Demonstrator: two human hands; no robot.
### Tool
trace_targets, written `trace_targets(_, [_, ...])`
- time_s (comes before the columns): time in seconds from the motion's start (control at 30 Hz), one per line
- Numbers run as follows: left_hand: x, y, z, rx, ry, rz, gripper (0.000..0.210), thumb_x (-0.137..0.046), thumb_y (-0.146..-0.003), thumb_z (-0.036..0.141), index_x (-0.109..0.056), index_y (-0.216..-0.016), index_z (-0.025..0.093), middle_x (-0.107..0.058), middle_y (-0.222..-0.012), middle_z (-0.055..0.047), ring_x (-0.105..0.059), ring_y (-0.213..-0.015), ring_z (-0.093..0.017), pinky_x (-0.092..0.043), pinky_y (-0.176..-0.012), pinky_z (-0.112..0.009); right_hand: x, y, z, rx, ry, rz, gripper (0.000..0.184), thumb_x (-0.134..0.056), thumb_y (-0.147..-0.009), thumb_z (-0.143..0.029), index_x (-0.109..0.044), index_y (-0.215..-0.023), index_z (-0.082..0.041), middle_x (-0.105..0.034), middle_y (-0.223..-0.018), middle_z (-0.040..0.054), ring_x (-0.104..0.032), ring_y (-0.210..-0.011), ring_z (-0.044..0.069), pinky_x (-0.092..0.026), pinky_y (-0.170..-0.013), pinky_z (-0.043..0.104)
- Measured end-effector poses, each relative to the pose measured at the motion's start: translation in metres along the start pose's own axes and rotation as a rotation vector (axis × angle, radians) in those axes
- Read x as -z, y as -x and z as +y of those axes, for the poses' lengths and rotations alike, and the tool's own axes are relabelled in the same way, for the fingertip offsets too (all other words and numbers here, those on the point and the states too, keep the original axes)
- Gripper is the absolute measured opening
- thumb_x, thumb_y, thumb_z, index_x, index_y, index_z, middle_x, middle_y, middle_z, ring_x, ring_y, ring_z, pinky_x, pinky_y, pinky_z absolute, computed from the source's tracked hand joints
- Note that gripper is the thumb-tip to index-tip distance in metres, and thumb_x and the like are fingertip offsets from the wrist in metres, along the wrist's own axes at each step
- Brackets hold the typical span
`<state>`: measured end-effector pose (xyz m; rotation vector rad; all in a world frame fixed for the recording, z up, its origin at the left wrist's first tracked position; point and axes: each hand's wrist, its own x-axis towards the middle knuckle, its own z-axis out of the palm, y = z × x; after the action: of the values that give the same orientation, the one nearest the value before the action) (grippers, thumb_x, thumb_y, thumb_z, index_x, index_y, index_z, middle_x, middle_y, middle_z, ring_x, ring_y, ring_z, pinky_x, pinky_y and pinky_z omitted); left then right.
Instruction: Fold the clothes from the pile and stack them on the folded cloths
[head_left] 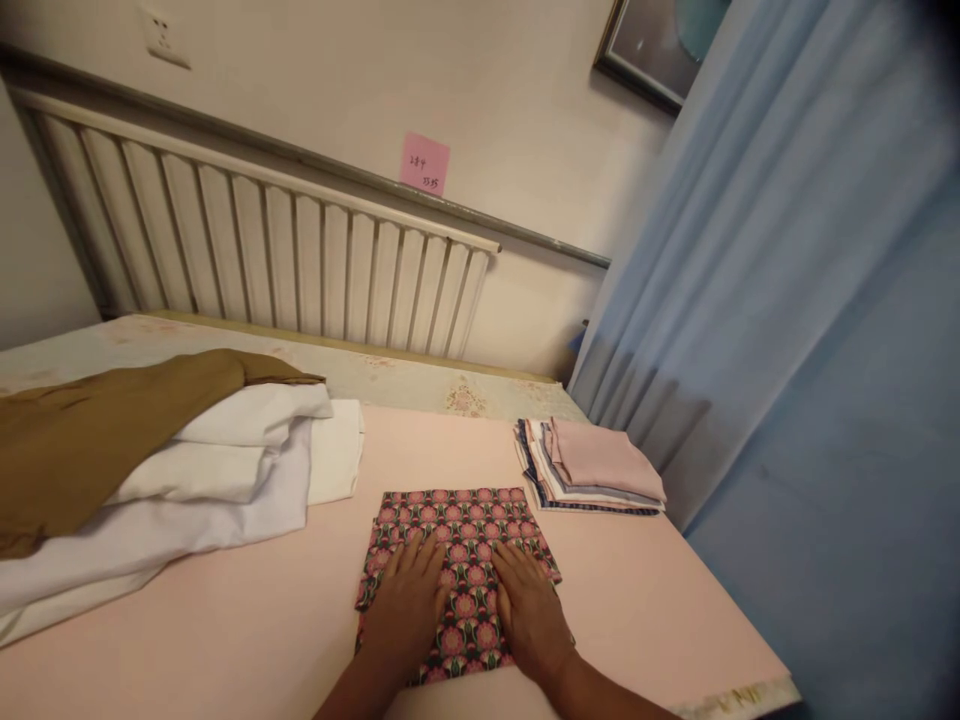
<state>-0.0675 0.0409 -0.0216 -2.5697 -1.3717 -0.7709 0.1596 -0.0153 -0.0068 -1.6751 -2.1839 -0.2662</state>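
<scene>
A folded cloth (469, 577) with pink flowers on a dark ground lies flat on the pink sheet, near the front middle. My left hand (405, 600) rests palm down on its left part, fingers stretched out. On the right part lies my right hand (531, 608), also flat with the fingers extended. Both hands touch the cloth from above and grip nothing. Beyond my right hand sits a stack of folded cloths (600, 460), a pink one on top, with white, grey and dark patterned layers beneath.
Loose white fabric (225, 500) and a brown garment (142, 425) are heaped at the left on the pink sheet (637, 610). A radiator (277, 250) runs along the wall behind. At right hangs a blue curtain (750, 230). A pink note (425, 163) is on the wall.
</scene>
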Motion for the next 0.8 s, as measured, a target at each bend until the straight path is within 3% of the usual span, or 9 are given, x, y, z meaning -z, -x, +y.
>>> trace_targets(0.8, [0.0015, -0.0004, 0.0004, -0.002, 0.008, -0.006, 0.044, -0.042, -0.095, 0.039, -0.057, -0.132, 0.023, -0.057, -0.14, -0.005, -0.048, -0.132, -0.029, -0.041, -0.106, -0.049, 0.0033, -0.0009, -0.0028, 0.009, 0.021, 0.011, 0.051, -0.043, -0.086, -0.009, -0.053, -0.135, -0.02, -0.055, -0.14, 0.0043, -0.049, -0.13, 0.023, -0.041, -0.109, 0.048])
